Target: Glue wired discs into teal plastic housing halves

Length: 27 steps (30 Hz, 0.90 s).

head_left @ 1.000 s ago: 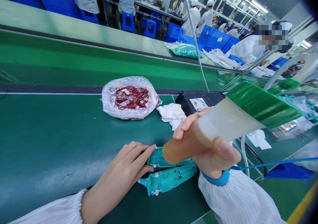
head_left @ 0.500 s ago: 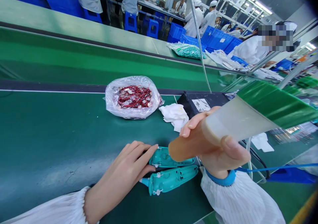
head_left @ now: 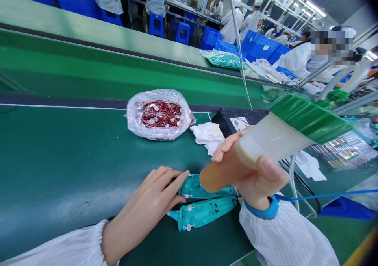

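Observation:
Two teal plastic shell halves lie side by side on the dark green work surface. My left hand (head_left: 153,203) grips the left end of the farther shell half (head_left: 193,187), fingertips on its far edge and thumb on its near side. The nearer shell half (head_left: 203,214) lies open side up, with small white parts at its left end. Above them, my right hand (head_left: 260,179) is wrapped round a tilted translucent bottle (head_left: 271,138) with amber contents and a broad green upper end. Its amber end covers part of the farther shell half, and whether they touch is unclear.
A clear bag (head_left: 134,120) of red-wired discs stands beyond my hands. White cloths (head_left: 208,134) and a black box (head_left: 227,120) lie to its right. A thin metal rod (head_left: 240,49) rises behind the box. Co-workers sit beyond the green belt (head_left: 97,71).
The bottle's green upper end has swung a little to the left, and my right hand has shifted slightly with it. My left hand and the shell halves stay in place.

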Tool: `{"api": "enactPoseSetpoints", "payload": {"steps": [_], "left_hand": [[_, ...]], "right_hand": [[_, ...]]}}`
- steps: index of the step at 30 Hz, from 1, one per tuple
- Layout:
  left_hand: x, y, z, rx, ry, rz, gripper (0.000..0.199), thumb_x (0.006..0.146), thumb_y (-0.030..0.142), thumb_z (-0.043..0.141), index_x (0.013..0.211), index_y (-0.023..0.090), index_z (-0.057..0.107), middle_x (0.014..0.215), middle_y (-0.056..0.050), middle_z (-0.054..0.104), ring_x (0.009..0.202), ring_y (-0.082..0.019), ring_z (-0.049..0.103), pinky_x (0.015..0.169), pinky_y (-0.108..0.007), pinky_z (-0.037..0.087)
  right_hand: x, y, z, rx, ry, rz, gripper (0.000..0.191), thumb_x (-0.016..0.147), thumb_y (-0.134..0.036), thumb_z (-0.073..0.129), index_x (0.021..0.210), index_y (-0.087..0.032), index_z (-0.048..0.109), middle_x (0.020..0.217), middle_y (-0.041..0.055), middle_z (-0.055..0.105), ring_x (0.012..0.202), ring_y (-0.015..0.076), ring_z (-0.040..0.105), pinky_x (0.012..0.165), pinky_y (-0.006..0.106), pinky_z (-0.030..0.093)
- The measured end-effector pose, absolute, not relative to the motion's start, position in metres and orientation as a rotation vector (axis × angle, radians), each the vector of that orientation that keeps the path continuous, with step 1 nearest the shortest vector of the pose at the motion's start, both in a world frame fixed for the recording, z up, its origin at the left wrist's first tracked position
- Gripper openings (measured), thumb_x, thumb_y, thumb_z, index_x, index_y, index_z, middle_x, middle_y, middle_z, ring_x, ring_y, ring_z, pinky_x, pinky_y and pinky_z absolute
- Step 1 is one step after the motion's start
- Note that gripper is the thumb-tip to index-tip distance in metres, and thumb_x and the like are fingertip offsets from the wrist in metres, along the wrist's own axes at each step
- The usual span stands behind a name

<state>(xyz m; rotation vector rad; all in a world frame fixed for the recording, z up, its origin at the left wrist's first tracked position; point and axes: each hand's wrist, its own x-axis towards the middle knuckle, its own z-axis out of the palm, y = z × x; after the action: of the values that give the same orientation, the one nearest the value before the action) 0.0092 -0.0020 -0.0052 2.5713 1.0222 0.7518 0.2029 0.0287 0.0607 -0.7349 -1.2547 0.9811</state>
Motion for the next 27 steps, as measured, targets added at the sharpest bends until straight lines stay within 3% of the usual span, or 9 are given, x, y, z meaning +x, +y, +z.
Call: {"api": "enactPoseSetpoints", "payload": {"steps": [5, 16, 27], "left_hand": [[0.0085, -0.0021, -0.0058, 2.572, 1.028, 0.758, 0.029, 0.097, 0.028, 0.044, 0.124, 0.018, 0.053, 0.103, -0.008, 0.066, 0.089, -0.022, 0.06, 0.072, -0.035, 0.051], [0.0089, -0.0025, -0.0052, 2.596, 1.018, 0.746, 0.033, 0.1, 0.03, 0.035, 0.125, 0.016, 0.05, 0.104, -0.009, 0.065, 0.09, -0.023, 0.059, 0.071, -0.035, 0.049], [0.0088, -0.0015, -0.0057, 2.622, 1.004, 0.743, 0.034, 0.1, 0.032, 0.033, 0.124, 0.013, 0.049, 0.103, -0.01, 0.064, 0.09, -0.023, 0.059, 0.07, -0.036, 0.049]], "right_hand": [[0.203, 0.0296, 0.0615, -0.72, -1.231, 0.977, 0.014, 0.069, -0.041, 0.058, 0.074, -0.029, 0.062, 0.061, 0.0003, 0.06, 0.047, 0.0209, 0.055, 0.04, 0.033, 0.042], [0.2081, 0.0276, 0.0649, -0.743, -1.185, 1.051, 0.02, 0.066, -0.042, 0.063, 0.08, -0.029, 0.059, 0.065, 0.0004, 0.061, 0.05, 0.0228, 0.058, 0.043, 0.036, 0.046], [0.2063, 0.0292, 0.0629, -0.72, -1.227, 1.001, 0.015, 0.067, -0.042, 0.061, 0.074, -0.028, 0.062, 0.062, 0.0003, 0.061, 0.047, 0.0211, 0.056, 0.041, 0.034, 0.044]]}}
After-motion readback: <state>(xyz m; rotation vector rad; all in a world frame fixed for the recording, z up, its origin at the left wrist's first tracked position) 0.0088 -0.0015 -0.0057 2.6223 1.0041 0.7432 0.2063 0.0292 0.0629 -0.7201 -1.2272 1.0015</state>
